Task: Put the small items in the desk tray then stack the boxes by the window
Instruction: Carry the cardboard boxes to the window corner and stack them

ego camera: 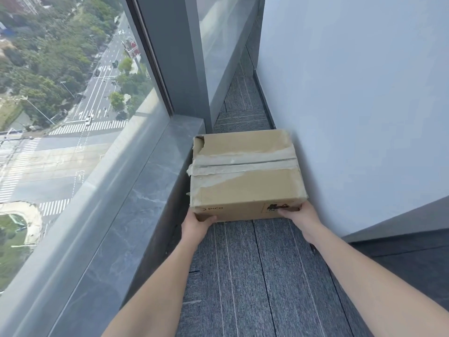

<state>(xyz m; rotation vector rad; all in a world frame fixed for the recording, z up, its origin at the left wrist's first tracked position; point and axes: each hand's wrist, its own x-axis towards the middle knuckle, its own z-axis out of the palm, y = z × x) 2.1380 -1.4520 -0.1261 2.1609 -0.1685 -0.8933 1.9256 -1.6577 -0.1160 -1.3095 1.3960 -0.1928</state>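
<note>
A brown cardboard box (pixel 245 176) sits on the grey carpet floor (pixel 255 276), right beside the stone window sill (pixel 136 190) and near the white wall (pixel 352 105). The left hand (pixel 195 226) holds its near left corner, fingers curled under. The right hand (pixel 301 215) grips its near right corner

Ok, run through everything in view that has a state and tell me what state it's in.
cardboard box: on the carpet between sill and wall, flaps closed, tape torn.
left hand: grips the box's near left corner.
right hand: grips the box's near right corner.
window sill: nothing on it.
</note>
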